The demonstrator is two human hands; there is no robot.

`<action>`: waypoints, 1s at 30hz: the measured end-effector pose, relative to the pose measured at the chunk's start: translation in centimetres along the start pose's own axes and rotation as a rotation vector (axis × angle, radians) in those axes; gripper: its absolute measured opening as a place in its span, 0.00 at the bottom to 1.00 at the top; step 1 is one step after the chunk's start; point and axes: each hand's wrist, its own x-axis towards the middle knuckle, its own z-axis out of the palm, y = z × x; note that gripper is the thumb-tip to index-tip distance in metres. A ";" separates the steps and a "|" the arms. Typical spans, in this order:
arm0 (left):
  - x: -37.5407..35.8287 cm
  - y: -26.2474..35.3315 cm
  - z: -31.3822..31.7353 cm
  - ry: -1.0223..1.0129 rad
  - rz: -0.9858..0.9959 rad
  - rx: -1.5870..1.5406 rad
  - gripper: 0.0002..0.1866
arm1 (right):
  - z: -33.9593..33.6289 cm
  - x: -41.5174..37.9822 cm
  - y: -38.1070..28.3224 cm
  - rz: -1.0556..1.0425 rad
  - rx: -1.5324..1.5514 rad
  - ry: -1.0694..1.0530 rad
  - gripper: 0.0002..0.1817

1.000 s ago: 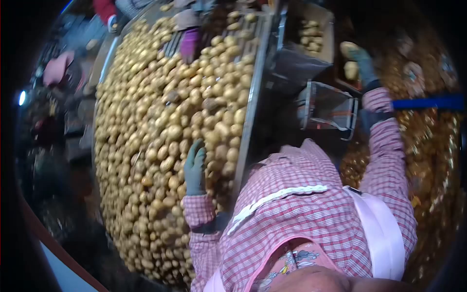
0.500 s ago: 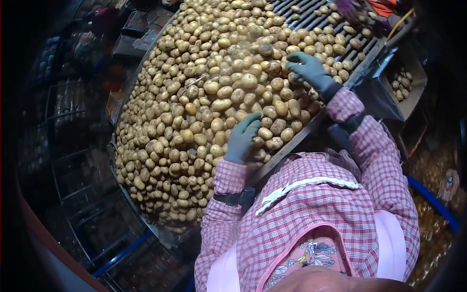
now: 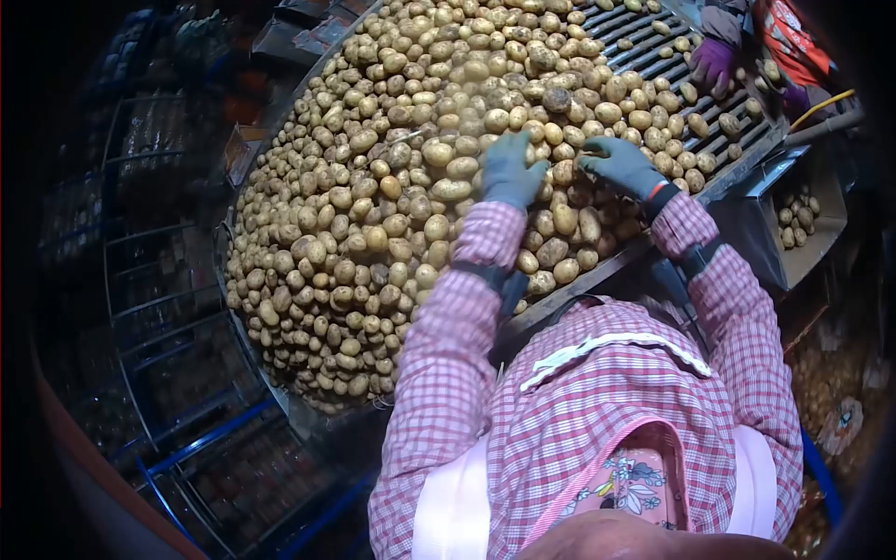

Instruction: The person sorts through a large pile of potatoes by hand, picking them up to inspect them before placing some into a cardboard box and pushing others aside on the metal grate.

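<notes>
A big heap of potatoes (image 3: 345, 224) fills the sorting table in front of me. My left hand (image 3: 511, 170), in a grey-green glove, lies on the potatoes at the middle of the heap, thumb apart from the fingers. To its right, my right hand (image 3: 623, 166), gloved alike, reaches leftward over the heap with its fingers slightly curved and apart. I make out no potato held in either hand, though the undersides of both are hidden. Between and below the hands lie several larger potatoes (image 3: 565, 219).
A slatted rack (image 3: 644, 47) with scattered potatoes adjoins the heap at upper right. Another person's purple-gloved hand (image 3: 713, 65) works there. A bin (image 3: 821, 238) holding potatoes stands right of the table edge (image 3: 579, 285). Blue metal rails (image 3: 210, 439) run at lower left.
My left hand has moved up and right across the heap, closer to my right hand. My right hand stays over nearly the same potatoes. The view has shifted, showing more of the other person.
</notes>
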 end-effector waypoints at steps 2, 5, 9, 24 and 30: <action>0.2 0.8 1.9 0.016 -0.016 -0.014 0.27 | -0.7 -1.3 -0.4 -0.060 0.254 0.125 0.25; 0.1 4.9 -0.3 -0.099 -0.263 -0.507 0.27 | -0.8 -1.8 0.9 0.033 0.846 -0.032 0.24; -1.9 7.7 -2.9 -0.274 0.083 -0.500 0.25 | 1.0 -5.8 -2.2 0.410 1.344 -0.154 0.23; 3.5 -8.4 -9.8 -0.012 -0.879 -1.077 0.20 | 2.6 -8.7 -5.3 0.227 1.095 -0.368 0.15; -2.8 1.9 -8.2 -0.336 -0.768 -1.303 0.21 | 4.0 -9.0 -8.9 0.337 1.318 -0.407 0.25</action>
